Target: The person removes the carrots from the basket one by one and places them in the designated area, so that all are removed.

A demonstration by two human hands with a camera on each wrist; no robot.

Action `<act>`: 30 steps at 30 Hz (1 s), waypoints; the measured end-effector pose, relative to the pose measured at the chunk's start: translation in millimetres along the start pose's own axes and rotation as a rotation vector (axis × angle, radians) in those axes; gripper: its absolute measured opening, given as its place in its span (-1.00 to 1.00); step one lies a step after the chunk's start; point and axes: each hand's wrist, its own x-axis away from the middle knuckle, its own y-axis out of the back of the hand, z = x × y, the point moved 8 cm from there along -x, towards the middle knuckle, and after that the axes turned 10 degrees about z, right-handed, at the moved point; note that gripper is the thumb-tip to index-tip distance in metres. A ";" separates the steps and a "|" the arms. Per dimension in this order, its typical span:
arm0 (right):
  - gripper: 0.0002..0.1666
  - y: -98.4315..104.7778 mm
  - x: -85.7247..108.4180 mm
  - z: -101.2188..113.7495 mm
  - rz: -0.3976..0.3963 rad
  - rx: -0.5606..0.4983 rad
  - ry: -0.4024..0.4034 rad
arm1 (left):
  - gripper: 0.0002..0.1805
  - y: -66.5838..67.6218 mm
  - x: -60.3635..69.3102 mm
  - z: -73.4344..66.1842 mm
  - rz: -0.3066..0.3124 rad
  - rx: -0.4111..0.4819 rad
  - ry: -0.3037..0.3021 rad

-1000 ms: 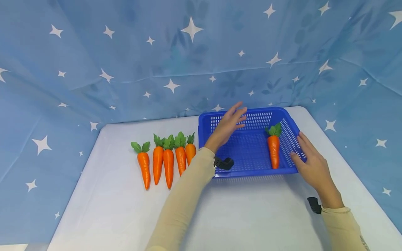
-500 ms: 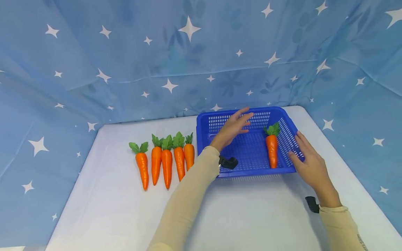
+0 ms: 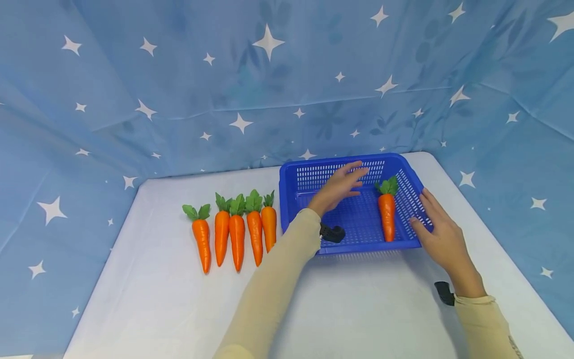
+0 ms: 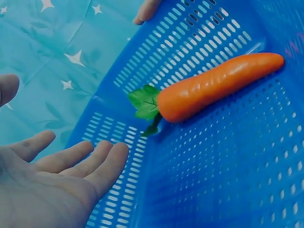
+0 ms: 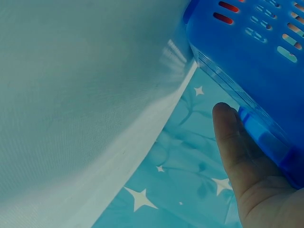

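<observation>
The blue plastic basket (image 3: 350,248) holds one carrot (image 3: 386,217), lying lengthwise near its right wall with green leaves at the far end. Above the basket hovers my left hand (image 3: 338,189), fingers spread and holding nothing. In the left wrist view the palm and fingers (image 4: 114,164) are apart from the carrot (image 4: 213,88). My right hand (image 3: 444,239) is at the basket's right rim, with fairly straight fingers along it and the thumb reaching over the edge. The right wrist view shows the thumb (image 5: 232,147) beside the rim; the other fingers are out of that view.
Several carrots (image 3: 237,239) lie side by side on the white table (image 3: 148,299) left of the basket, leaves pointing away. The left sleeve partly covers the rightmost carrot (image 3: 269,224). A blue star-patterned curtain (image 3: 202,85) hangs behind the table and at its sides.
My left hand has moved right and slightly nearer over the basket, away from the loose carrots. My right hand stays at the rim. The view has shifted slightly.
</observation>
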 end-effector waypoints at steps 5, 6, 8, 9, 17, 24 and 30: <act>-0.12 0.1 -0.4 0.8 -0.004 -0.005 0.001 | -0.28 -6.3 -4.7 6.6 0.005 0.027 0.030; -0.12 0.2 -0.5 1.0 -0.005 -0.005 0.001 | -0.27 -7.2 -5.9 8.5 0.004 0.031 0.038; -0.12 0.2 -0.4 1.2 -0.005 -0.004 0.001 | -0.26 -9.1 -8.4 12.5 0.005 0.036 0.051; -0.12 0.1 -0.3 1.2 -0.006 -0.004 0.001 | -0.26 -9.8 -9.6 14.8 0.003 0.038 0.060; -0.11 -1.2 0.7 -0.5 -0.004 -0.002 -0.006 | -0.25 -17.0 -15.3 31.8 -0.017 0.037 0.151; -0.11 -0.7 -0.2 -0.8 -0.002 -0.001 -0.003 | -0.29 -23.4 -19.0 41.4 0.005 0.039 0.200; -0.11 -0.8 1.0 -0.7 0.003 -0.005 -0.007 | -0.30 -27.2 -23.5 50.5 -0.008 0.038 0.258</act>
